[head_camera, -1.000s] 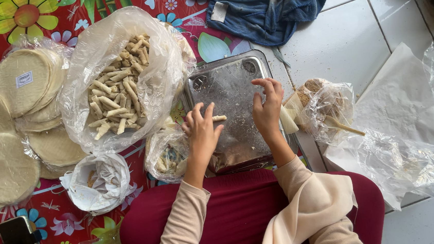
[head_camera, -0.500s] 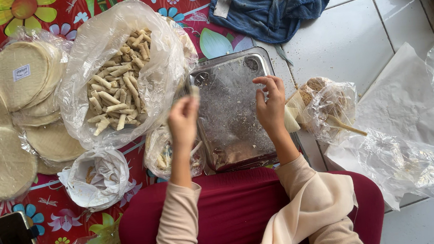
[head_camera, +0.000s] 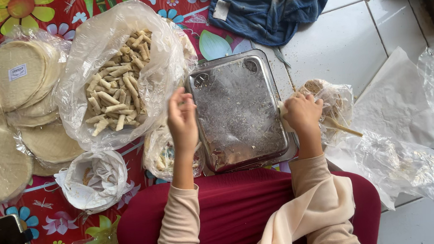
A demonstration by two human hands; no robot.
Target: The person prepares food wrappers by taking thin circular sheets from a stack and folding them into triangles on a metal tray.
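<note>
A square metal tray (head_camera: 239, 136), dusted with crumbs, rests upside down against my red-clothed lap. My left hand (head_camera: 182, 120) hovers at the tray's left edge, right beside a clear plastic bag of small rolled pastry sticks (head_camera: 116, 88). Its fingers are bunched and point towards the bag; I cannot make out anything between them. My right hand (head_camera: 303, 112) sits at the tray's right edge with curled fingers, resting on a clear bag of brownish filling (head_camera: 335, 100). A thin stick (head_camera: 344, 127) pokes out of that bag.
Stacks of round pale wrappers in plastic (head_camera: 15, 117) lie at the left on a flowered mat. A crumpled white bag (head_camera: 95, 180) and a smaller clear bag (head_camera: 160, 155) sit near my lap. A blue cloth (head_camera: 270, 7) lies beyond the tray, loose plastic sheets (head_camera: 409, 138) lie at the right, and a phone (head_camera: 8, 242) at lower left.
My left hand left the tray's middle and moved left to the bag of rolls. My right hand slid from the tray's top right to the filling bag. The roll on the tray is gone.
</note>
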